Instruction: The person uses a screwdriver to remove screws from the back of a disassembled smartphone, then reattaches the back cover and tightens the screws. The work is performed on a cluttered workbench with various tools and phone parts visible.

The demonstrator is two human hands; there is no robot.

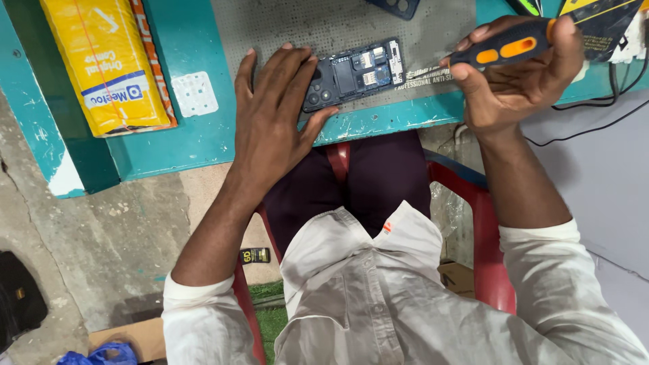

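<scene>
Head view, looking straight down. Landmark: the opened phone, back cover off, dark frame and small metal parts showing, lying slightly tilted on the grey mat near the front edge of the teal table.

My left hand lies flat just left of the phone, palm down. Its fingers are spread and released, not grasping; they rest against the phone's left end, and the thumb touches its lower left corner.

My right hand is up to the right of the phone, clenched around a black screwdriver with orange grip inserts. The handle runs across my fingers toward the phone. I cannot make out the tip or whether it touches the phone's right end.

Far left of the phone, a yellow padded package lies on the table. Between it and my left hand sits a small pale square pad. Above the phone, at the top edge, a dark phone cover is partly cut off. Right of the phone, behind my right hand, black cables trail off the table.

Below the phone: my lap, white shirt, and the red chair I sit on.
</scene>
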